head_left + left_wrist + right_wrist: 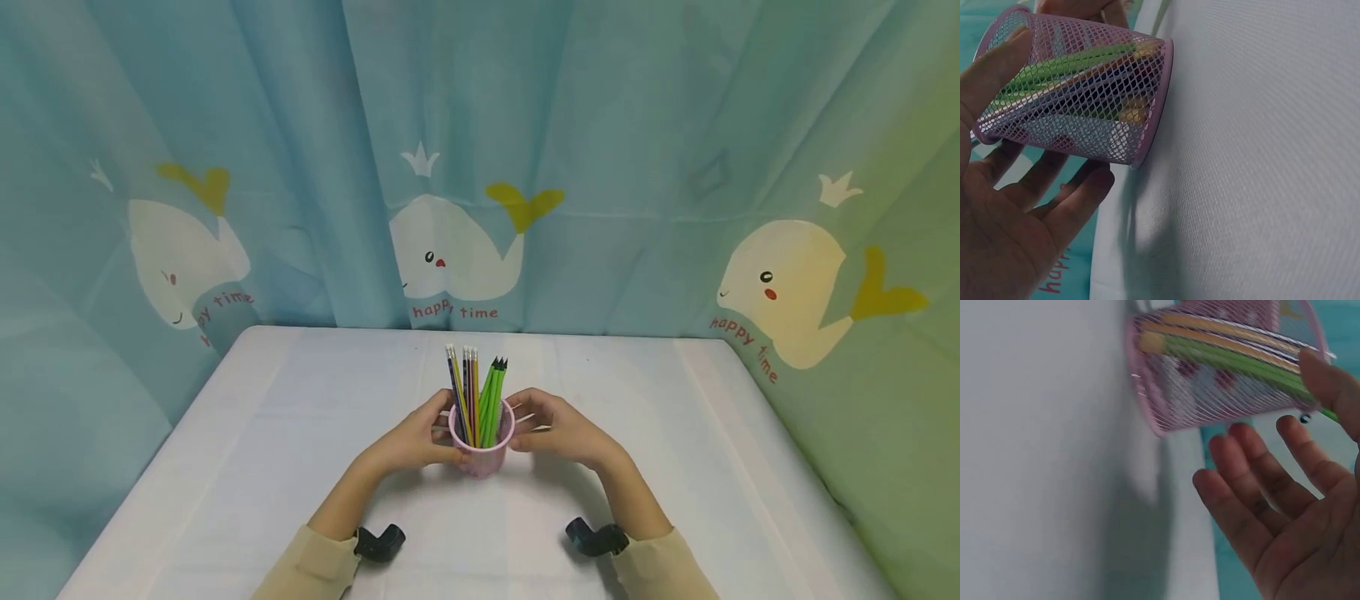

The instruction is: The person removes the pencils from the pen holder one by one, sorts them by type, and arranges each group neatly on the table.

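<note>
A pink mesh pencil cup stands on the table between both hands. Green pencils with black tips up lean at its right side, and several striped pencils with white ends up lean at its left. My left hand holds the cup from the left, the thumb on the mesh near the rim and the fingers round the far side. On the other side, my right hand has its fingers loosely bent and spread. Its thumb overlaps the cup near the rim in the right wrist view, the other fingertips just off the mesh.
A white cloth covers the table. Behind it hangs a blue-green curtain printed with whales. Black curved pieces are worn at the left wrist and the right wrist, beside beige sleeves.
</note>
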`<state>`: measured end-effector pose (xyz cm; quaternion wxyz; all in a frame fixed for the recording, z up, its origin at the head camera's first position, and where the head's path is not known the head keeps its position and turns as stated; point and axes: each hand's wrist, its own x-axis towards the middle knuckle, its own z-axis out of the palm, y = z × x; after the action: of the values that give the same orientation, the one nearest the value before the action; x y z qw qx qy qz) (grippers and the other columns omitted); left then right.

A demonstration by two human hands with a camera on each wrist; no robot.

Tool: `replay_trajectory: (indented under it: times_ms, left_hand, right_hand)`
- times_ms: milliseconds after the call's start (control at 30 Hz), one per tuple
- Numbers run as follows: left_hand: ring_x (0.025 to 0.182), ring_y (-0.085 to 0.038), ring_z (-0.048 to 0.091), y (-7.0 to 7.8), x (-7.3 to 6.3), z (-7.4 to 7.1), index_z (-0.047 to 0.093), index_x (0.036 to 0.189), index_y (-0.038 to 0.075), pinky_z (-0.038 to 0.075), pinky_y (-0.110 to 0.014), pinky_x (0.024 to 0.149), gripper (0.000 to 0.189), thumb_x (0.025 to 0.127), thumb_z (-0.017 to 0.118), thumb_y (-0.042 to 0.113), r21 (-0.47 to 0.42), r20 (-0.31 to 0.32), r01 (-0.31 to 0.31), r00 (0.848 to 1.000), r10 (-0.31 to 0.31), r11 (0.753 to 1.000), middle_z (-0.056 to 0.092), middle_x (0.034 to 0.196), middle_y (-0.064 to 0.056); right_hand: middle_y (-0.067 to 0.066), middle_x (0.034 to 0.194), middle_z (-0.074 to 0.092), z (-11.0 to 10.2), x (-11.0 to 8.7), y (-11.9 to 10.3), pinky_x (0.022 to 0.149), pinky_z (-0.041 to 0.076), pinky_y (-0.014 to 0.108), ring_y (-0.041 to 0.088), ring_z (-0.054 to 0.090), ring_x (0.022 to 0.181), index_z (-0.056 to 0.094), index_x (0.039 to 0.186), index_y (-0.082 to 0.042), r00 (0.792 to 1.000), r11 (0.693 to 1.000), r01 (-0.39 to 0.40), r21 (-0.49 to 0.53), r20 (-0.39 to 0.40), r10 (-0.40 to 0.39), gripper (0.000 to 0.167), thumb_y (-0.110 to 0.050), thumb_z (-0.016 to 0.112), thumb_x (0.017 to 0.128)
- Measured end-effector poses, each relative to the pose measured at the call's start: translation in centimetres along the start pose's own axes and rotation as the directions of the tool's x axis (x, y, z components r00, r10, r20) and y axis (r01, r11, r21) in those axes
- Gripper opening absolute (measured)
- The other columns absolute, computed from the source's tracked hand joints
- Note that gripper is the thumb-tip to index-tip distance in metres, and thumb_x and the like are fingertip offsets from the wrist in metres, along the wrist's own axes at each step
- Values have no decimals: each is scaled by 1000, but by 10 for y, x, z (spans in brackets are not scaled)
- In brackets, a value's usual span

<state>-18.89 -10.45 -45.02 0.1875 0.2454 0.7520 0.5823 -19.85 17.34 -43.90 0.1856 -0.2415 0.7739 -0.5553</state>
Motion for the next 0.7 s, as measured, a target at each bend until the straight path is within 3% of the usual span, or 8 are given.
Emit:
replay_trajectory:
  times_ms: [233, 400, 700]
  left_hand:
    - [124, -37, 56, 1, -2, 0, 37, 139, 2, 52, -34, 103, 77, 76, 82, 0, -7, -14, 4, 1000, -4, 1000, 48, 136, -19]
    - [124, -37, 56, -2, -2, 2, 37, 139, 1, 51, -36, 105, 76, 78, 82, 2, 0, 0, -16, 1000, 16, 1000, 48, 136, -21]
    - [125, -34, 57, 4, -2, 2, 37, 140, 6, 50, -35, 106, 79, 76, 83, 3, 26, -5, 10, 1000, -10, 1000, 48, 138, -16]
  right_hand:
    - [11, 100, 67, -11, 12, -19, 73, 56, 43, 32, 65, 89, 61, 125, -5, 987, 993, -13, -114, -160, -5, 39, -23, 72, 92]
    - [9, 99, 68, -2, 14, -29, 69, 54, 38, 27, 64, 88, 64, 121, -7, 968, 993, -27, -117, -252, -3, 37, -26, 74, 91]
    - [3, 92, 69, 8, 16, -27, 70, 54, 33, 19, 63, 87, 67, 110, -9, 941, 984, -5, -180, -333, -56, 31, -30, 76, 89]
